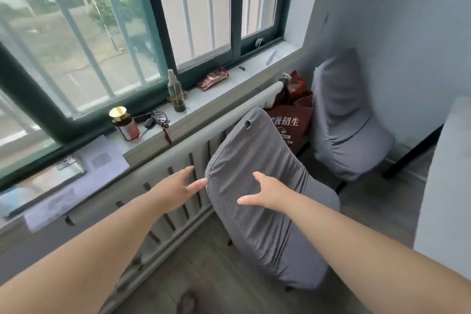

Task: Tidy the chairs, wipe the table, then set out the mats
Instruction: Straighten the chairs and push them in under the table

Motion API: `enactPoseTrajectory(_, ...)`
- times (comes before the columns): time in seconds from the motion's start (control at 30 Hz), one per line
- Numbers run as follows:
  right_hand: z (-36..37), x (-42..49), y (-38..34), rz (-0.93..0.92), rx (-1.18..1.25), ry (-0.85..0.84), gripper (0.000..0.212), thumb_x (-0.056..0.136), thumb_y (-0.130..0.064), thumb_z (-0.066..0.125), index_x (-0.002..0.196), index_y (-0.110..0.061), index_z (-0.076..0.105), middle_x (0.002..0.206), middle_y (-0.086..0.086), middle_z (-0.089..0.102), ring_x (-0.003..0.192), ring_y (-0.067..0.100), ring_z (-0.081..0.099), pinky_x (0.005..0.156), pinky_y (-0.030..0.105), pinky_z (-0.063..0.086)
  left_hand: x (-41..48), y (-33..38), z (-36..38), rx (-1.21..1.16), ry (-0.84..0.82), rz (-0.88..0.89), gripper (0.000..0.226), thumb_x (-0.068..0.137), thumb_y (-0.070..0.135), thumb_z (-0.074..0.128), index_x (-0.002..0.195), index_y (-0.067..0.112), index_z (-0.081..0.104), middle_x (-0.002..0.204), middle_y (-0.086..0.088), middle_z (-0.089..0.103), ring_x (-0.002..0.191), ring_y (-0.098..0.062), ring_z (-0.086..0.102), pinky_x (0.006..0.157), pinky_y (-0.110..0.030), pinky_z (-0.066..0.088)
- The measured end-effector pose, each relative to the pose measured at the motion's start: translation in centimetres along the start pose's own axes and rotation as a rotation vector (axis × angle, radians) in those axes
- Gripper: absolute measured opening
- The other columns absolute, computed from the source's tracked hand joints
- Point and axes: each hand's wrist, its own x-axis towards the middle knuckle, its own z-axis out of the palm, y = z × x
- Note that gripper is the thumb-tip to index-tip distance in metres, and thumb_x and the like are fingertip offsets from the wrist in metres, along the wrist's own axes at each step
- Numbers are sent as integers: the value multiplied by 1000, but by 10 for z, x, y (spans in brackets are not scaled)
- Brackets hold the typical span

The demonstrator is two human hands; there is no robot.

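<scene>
While the near chair stood with its grey-covered back turned toward the person, close against the radiator under the window, neither hand had a real hold on it. The right hand lay on the fabric of the backrest with fingers spread and thumb out, closed round nothing. The left hand was open too, its straight fingertips just at the backrest's left edge; whether they touched it could not be told.

The main risk looked to be the cover itself. A grip taken only on the loose, stretchy cloth would likely slide or bunch instead of moving the frame, so the chair might tip or twist. Swung leftward, it could knock against the radiator. Pushed forward, it could crowd the red bag wedged between it and the second chair in the corner.

Further out, a jolt through the radiator might disturb the windowsill, where a spray bottle, a gold-lidded jar and keys sat near the edge. The white table stood to the right, well apart.
</scene>
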Motion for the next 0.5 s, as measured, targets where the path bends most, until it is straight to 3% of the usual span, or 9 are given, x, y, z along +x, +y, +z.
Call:
enactPoseTrajectory(0.17, 4, 69, -19, 102, 68, -14, 116, 71, -57, 76, 155, -17, 8, 161, 4, 16, 146, 23, 20, 113, 38, 27, 114, 13, -27, 20, -98, 19, 86, 84, 71, 39, 152, 24, 18, 154, -5, 34, 137, -26, 37, 109, -37, 32)
enactPoseTrajectory(0.37, 29, 128, -37, 212, 197, -25, 121, 68, -59, 77, 155, -18, 4, 162, 0, 9, 148, 20, 14, 117, 38, 24, 232, 39, -36, 70, -268, 110, 87, 86, 65, 46, 152, 17, 17, 157, -4, 26, 141, -26, 31, 114, -35, 26)
enactPoseTrajectory(0.5, 53, 156, -49, 217, 165, 16, 123, 63, -63, 77, 154, -13, 10, 160, 3, 20, 144, 21, 24, 115, 37, 30, 282, 58, -23, 31, -318, 131, 80, 89, 57, 51, 150, 13, 25, 151, -6, 36, 134, -28, 40, 107, -33, 33)
